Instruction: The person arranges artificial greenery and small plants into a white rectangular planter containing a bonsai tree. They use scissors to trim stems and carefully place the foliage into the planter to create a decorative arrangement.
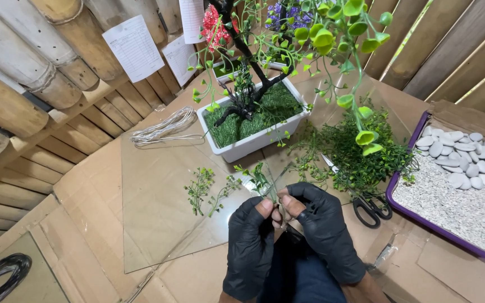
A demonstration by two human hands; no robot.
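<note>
Small green plastic sprig (263,182), held low at centre above the glass sheet (158,207); its stem end is hidden between the gloves. Left hand (252,241) and right hand (324,227), both in black fingerless gloves, meet with fingers (265,209) pressed together, pinching the stem. Behind: white planter (254,143); right: scissors (369,207), partly under loose greenery (360,157), on the cardboard-covered tabletop (102,224).

Planter (254,143) and scissors (369,207) crowd ahead.
</note>
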